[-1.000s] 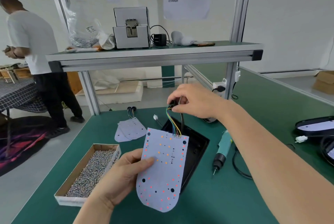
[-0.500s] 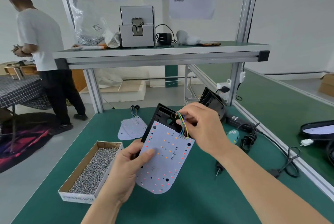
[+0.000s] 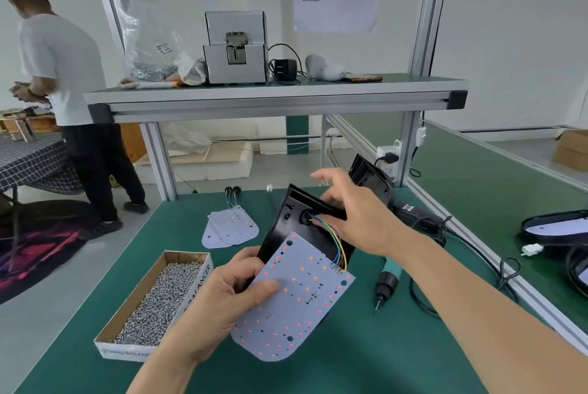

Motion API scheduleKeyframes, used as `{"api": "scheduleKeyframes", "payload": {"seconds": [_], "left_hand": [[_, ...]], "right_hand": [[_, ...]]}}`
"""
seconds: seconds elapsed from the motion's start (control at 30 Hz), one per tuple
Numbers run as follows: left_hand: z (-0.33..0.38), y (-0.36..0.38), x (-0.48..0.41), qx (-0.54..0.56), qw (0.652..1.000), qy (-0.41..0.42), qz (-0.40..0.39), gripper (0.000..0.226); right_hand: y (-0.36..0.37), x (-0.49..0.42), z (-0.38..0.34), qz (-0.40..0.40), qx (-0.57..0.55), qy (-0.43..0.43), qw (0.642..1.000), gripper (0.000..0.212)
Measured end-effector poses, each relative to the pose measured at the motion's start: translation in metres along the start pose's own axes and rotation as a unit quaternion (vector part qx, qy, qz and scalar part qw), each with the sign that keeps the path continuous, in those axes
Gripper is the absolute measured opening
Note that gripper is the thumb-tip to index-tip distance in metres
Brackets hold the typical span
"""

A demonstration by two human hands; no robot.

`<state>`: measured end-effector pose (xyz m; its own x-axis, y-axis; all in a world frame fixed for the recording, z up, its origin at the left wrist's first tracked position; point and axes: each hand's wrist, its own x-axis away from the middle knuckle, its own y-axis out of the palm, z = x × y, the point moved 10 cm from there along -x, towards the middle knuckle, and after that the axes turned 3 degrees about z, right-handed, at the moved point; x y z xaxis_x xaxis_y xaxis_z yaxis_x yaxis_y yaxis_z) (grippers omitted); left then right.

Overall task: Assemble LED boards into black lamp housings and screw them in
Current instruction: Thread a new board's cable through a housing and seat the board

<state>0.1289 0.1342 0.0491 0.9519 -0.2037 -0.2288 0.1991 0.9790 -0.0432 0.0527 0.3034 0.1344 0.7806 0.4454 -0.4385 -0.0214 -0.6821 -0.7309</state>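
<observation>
Held tilted off the table (image 3: 350,368) in the left hand (image 3: 206,307), fingers (image 3: 245,263) and thumb pinching the LED board (image 3: 296,304) against the black housing (image 3: 286,228), likely to keep the wires (image 3: 335,239) slack through the housing's hole (image 3: 307,217). Right hand (image 3: 359,218) at the housing's upper end, fingers spread, holding nothing. Wire ends hidden behind the housing; right fingertips blurred, contact unclear.

Bright, even, diffuse light. A soft shadow falls on the mat (image 3: 381,362) under the board (image 3: 296,307) gripped by the left hand (image 3: 216,304). Fingertips of the right hand (image 3: 359,218) are motion-blurred. Posts (image 3: 426,27) above the hands bow from wide-angle distortion.
</observation>
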Motion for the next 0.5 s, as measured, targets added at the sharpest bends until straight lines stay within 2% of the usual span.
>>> {"api": "scheduleKeyframes", "payload": {"seconds": [0.07,0.1,0.17,0.27,0.4,0.5], "left_hand": [[-0.004,0.001,0.001,-0.026,1.0,-0.008,-0.01,0.038],[-0.005,0.003,0.001,-0.036,0.999,-0.01,-0.018,0.039],[-0.001,0.012,0.001,-0.051,0.998,-0.005,-0.048,0.034],[0.007,0.023,-0.001,-0.092,0.992,-0.005,-0.089,0.025],[0.008,0.028,-0.002,-0.107,0.988,-0.02,-0.106,0.024],[0.006,0.032,-0.001,-0.107,0.987,-0.034,-0.112,0.019]], "right_hand": [[0.005,-0.001,-0.003,-0.035,0.063,-0.011,0.997,0.017],[0.004,0.001,-0.007,-0.031,0.069,-0.02,0.997,0.012],[0.007,0.007,-0.018,-0.014,0.054,-0.042,0.998,0.013],[0.021,0.018,-0.024,-0.03,0.068,-0.066,0.995,0.019],[0.023,0.029,-0.005,-0.043,-0.019,-0.011,0.999,0.017],[0.028,0.039,0.002,-0.111,-0.071,0.038,0.991,0.006]]}}
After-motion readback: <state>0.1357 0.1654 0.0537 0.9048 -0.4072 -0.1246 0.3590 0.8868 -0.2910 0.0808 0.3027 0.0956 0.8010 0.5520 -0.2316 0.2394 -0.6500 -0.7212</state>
